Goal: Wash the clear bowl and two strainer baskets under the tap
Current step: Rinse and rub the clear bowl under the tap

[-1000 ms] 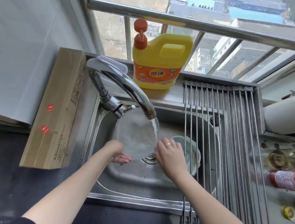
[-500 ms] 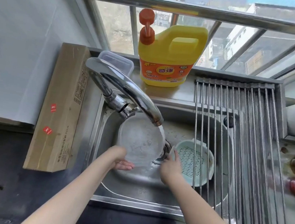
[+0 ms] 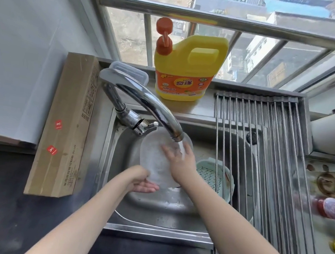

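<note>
- Clear bowl (image 3: 155, 159) tilted on edge under tap (image 3: 154, 107), inside sink (image 3: 162, 218).
- Left hand (image 3: 142, 180) cupped around bowl's lower rim, holding.
- Right hand (image 3: 181, 161) flat inside bowl, fingers spread, beneath tap's water stream (image 3: 182, 150).
- Green strainer basket (image 3: 213, 176) right of tap, partly under drying rack (image 3: 263, 172).

The yellow jug (image 3: 189, 65) carries an orange label with large Chinese characters and small lettering too blurred to read. The carton (image 3: 65, 125) bears unreadable printed characters and two red stickers.

Clear bowl (image 3: 155, 159) tilted under the tap (image 3: 144, 102); pale green strainer basket (image 3: 211, 174) beside it
</note>
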`<state>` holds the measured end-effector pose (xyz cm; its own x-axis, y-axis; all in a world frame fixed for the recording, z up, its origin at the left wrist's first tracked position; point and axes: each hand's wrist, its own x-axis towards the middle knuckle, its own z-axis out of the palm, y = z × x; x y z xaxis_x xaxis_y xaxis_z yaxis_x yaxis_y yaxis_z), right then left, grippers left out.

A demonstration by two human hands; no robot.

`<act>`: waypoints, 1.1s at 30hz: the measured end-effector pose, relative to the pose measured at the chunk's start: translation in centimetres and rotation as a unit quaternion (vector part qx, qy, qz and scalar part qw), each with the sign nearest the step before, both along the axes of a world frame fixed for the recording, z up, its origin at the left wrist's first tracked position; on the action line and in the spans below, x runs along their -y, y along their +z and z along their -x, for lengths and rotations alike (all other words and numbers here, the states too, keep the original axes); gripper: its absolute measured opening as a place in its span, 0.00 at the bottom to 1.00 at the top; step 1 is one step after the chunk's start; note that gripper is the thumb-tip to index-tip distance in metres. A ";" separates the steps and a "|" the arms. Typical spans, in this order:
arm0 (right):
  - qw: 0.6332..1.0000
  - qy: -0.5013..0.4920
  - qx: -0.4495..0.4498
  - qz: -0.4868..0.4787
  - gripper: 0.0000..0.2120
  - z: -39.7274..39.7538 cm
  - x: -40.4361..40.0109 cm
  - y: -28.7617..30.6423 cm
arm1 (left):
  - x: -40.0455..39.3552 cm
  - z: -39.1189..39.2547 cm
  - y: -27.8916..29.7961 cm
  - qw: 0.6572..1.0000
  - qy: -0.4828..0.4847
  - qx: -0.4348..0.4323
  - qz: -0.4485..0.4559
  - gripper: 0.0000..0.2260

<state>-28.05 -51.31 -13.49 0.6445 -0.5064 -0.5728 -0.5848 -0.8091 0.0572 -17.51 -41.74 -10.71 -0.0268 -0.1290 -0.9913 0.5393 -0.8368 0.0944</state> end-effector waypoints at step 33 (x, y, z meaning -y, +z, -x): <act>0.983 0.070 0.072 -0.154 0.14 1.6 0.9 4.0 | 0.0 1.5 0.7 0.972 -0.233 -0.011 0.020 0.14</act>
